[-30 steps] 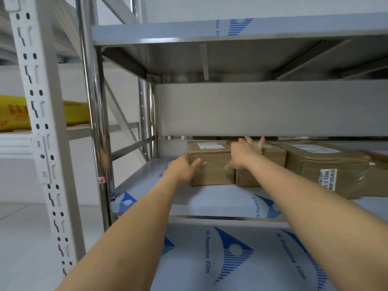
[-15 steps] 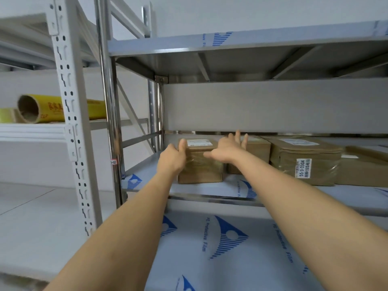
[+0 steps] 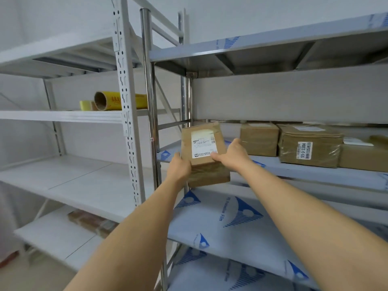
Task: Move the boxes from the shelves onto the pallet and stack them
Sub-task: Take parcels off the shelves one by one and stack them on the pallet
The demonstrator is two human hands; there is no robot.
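Note:
A small brown cardboard box [image 3: 204, 152] with a white label on top is held tilted in the air, in front of the steel shelf's edge [image 3: 294, 168]. My left hand [image 3: 179, 166] grips its left side and my right hand [image 3: 232, 153] grips its right side. On the shelf behind stand a second small box [image 3: 259, 139], a larger taped box [image 3: 309, 145] with a printed sticker, and a further box [image 3: 365, 153] at the right edge. No pallet is in view.
A chrome post [image 3: 150, 97] and a white perforated upright [image 3: 126, 97] stand just left of the held box. The white rack on the left carries a yellow film roll [image 3: 113, 100] and a tape roll [image 3: 85, 105]. A film-covered lower shelf [image 3: 231, 225] lies below my arms.
Both hands closed on the leftmost box and pulled it off the shelf towards me, tilting its label up. The view has swung left and back.

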